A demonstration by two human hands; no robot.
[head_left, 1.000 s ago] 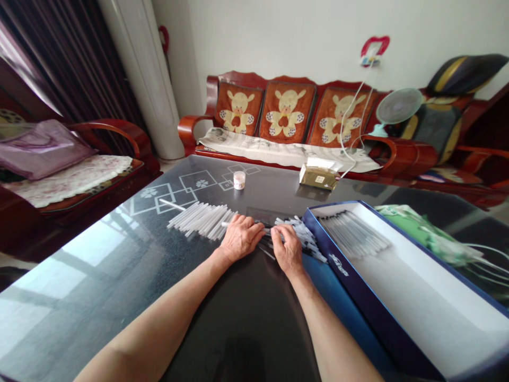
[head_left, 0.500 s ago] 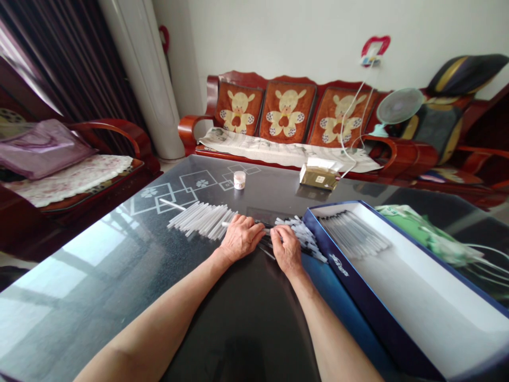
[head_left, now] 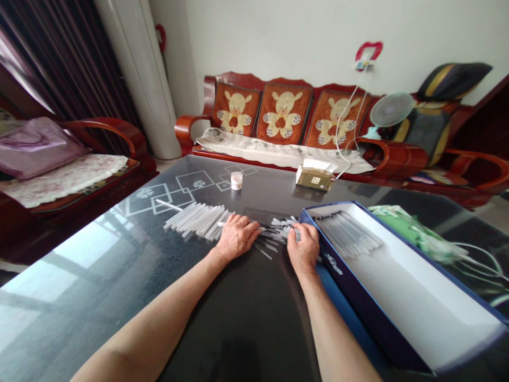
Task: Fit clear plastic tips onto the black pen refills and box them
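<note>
My left hand is closed round a translucent white tube, one end of which pokes out left of the knuckles. To its left lies a row of similar translucent tubes on the dark glossy table. Between my hands, thin sticks with black and whitish parts lie loosely spread. My right hand has its fingers curled down at a heap of short white pieces with black parts, beside the box wall. What its fingertips grip is hidden.
A long blue box with a white inside stands at the right, holding a row of clear tubes with black ends. Behind it lies a green and white plastic bag. A small white jar and a tissue box stand farther back.
My right hand has moved right, away from my left hand, to the heap by the box. My left hand stays closed in nearly the same place. The view has shifted slightly.
</note>
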